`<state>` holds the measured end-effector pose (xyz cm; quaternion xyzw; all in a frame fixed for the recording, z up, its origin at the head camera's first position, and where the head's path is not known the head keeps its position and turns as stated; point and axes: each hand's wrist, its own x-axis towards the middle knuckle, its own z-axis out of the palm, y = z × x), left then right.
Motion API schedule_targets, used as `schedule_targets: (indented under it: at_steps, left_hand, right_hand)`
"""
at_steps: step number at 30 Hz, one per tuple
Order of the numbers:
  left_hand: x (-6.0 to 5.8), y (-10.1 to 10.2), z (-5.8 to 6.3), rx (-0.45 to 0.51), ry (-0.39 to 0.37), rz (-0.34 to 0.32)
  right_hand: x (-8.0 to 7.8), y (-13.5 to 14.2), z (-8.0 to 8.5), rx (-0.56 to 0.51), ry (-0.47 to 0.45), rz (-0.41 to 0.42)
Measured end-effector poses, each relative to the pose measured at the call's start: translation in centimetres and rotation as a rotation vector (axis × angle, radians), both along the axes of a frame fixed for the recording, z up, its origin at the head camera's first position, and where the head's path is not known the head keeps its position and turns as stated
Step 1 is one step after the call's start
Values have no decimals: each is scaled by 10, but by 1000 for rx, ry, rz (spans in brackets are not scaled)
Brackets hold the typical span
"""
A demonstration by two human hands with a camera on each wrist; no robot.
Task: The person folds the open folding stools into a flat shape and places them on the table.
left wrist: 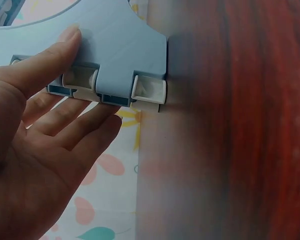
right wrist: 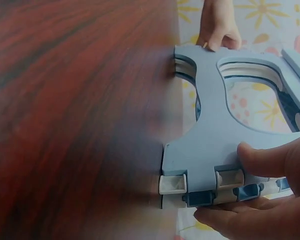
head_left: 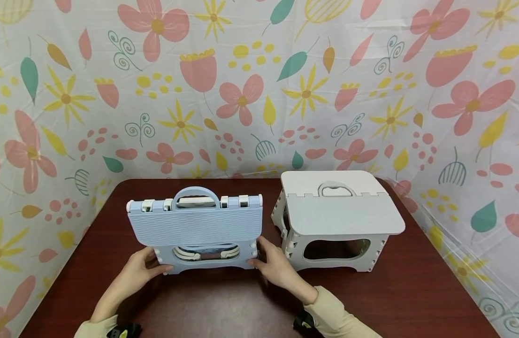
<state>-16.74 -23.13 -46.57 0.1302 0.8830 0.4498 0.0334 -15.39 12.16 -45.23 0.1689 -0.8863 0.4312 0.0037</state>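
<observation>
On my head feed: blue folding stool (head_left: pixel 196 227) is left of centre on the table (head_left: pixel 217 310), partly folded. Pale-blue plastic, top flap in a fine woven-look relief, rounded lower corners, tilted, facing me. Arched handle (head_left: pixel 196 189) along the upper edge, chunky white hinge pieces (head_left: pixel 244 201) either side of it. Leg panel (right wrist: pixel 210 150) is smooth and flat, cut by a long rounded opening; more folded plastic shows through.

Left hand (head_left: pixel 137 270) pinches the leg panel's left edge: thumb on the face, fingers side by side behind. Right hand (head_left: pixel 278 263) pinches the right edge: thumb on the face, fingers behind and partly hidden, can't tell if spread.

White folding stool (head_left: pixel 344 216) stands set up near the right hand: pale slab top, rounded corners, loop handle, rounded cutout in the front legs.

Table is dark red-brown, streaky grain, slight gloss. Floral cloth (head_left: pixel 242 141) behind it, creased, pink/yellow/teal print. Cream sleeves (head_left: pixel 335 314), dark straps (head_left: pixel 303 322) at the wrists.
</observation>
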Motion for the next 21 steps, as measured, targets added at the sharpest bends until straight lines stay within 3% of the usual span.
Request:
schedule_targets:
  at_steps: [12,21]
  left_hand:
    - [2,0,-1,16,19,15]
    - [1,-1,-4,15,23,26]
  right_hand:
    - [1,-2,0,-9,-14,3]
    - [0,-1,-3,40,-91,11]
